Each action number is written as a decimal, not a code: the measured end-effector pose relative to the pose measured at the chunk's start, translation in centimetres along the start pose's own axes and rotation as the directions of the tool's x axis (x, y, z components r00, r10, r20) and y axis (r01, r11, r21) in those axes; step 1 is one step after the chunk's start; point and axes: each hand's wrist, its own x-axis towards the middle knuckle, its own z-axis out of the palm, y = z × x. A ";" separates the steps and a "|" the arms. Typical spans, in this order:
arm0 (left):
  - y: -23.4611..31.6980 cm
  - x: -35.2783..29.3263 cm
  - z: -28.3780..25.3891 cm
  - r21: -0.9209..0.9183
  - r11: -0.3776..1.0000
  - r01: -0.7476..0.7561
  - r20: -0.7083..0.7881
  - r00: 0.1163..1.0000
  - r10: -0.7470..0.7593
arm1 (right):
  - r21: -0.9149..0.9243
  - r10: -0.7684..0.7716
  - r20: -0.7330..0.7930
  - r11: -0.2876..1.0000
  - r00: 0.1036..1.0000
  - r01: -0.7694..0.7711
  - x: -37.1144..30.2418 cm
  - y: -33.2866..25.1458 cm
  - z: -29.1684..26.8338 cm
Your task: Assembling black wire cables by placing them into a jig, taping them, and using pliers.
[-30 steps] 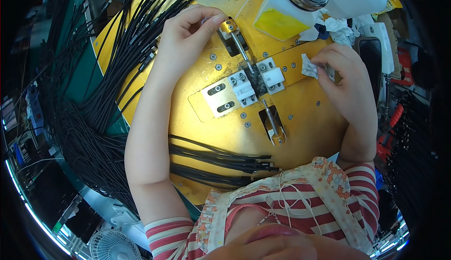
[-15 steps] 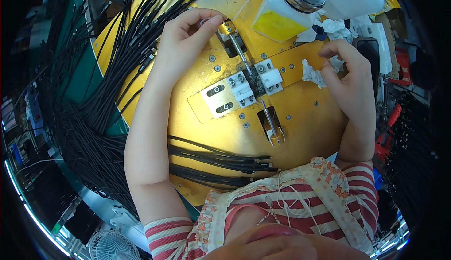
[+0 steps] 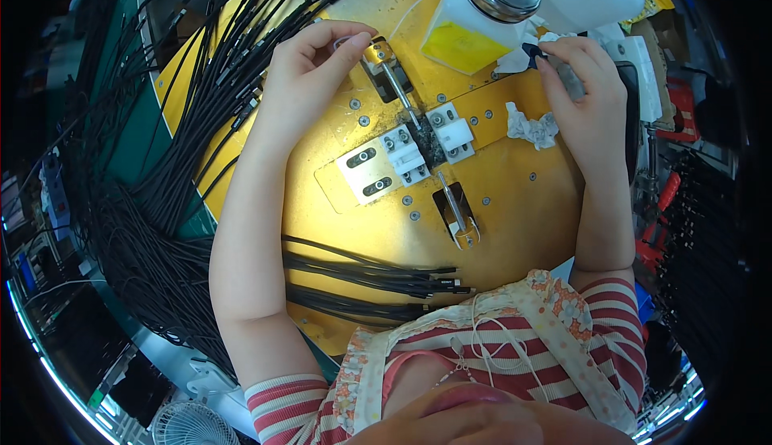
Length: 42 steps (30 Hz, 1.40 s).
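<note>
My left hand (image 3: 314, 71) is closed at the far end of a metal fixture, thumb and forefinger together beside its gold end block (image 3: 376, 49). What they pinch there is mostly hidden. The fixture has a steel rod (image 3: 400, 91), two white blocks (image 3: 404, 154) (image 3: 453, 134) facing each other across a dark, gritty gap, and a second rod (image 3: 452, 196) on the near side. Over at the right, my right hand (image 3: 593, 95) has its thumb and forefinger closed at a small dark blue piece (image 3: 531, 54), among crumpled white tissues.
A square bottle (image 3: 474, 31) with a steel lid and yellow label stands at the back. Bundled black cables (image 3: 249, 59) lie at the left, and more cables (image 3: 362, 274) cross the near side of the gold plate (image 3: 515, 220). A crumpled tissue (image 3: 531, 127) lies near my right hand.
My right hand has reached farther away to the tissues and the dark blue piece; its fingers were apart before. My left hand stays by the gold end block. The whole view has shifted slightly.
</note>
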 end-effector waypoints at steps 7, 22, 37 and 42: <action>0.0 -0.2 0.2 -0.021 0.999 0.032 -0.004 0.999 -0.032 | -0.197 -0.039 0.067 0.979 0.997 0.052 -0.5 -0.2 1.2; -0.3 -0.3 0.1 -0.038 0.999 0.013 0.005 1.000 -0.012 | -0.144 0.048 0.004 0.989 0.999 -0.047 0.1 -0.6 -0.5; 1.6 -1.4 0.0 0.494 0.760 -0.422 -0.228 0.781 0.582 | 0.434 0.224 0.156 0.860 0.962 -0.270 -0.3 0.2 -2.7; 5.2 -5.2 2.9 0.365 0.442 -0.819 0.081 0.501 0.862 | 0.928 -0.006 0.301 0.233 0.954 -0.291 -1.8 -2.7 -2.8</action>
